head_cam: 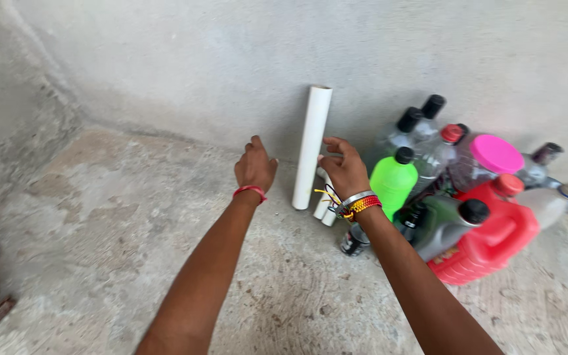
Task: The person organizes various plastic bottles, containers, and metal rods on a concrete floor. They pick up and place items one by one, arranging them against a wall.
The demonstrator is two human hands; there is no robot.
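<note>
A long white plastic pipe (pixel 313 146) leans upright against the grey concrete wall. My right hand (pixel 343 169) is just right of it, fingers curled and close to or touching the pipe, with shorter white pipe pieces (pixel 324 205) on the floor beneath it. My left hand (pixel 254 167) hovers left of the pipe with fingers loosely bent, holding nothing. A red band circles my left wrist, and several coloured bands my right wrist.
Right of the pipe stands a cluster of containers: a bright green bottle (pixel 393 182), a red jug (pixel 491 236), a grey jug (pixel 445 223), a pink-lidded jar (pixel 488 161), several dark-capped bottles. A small dark can (pixel 354 240) lies on the rough concrete floor (pixel 113 217).
</note>
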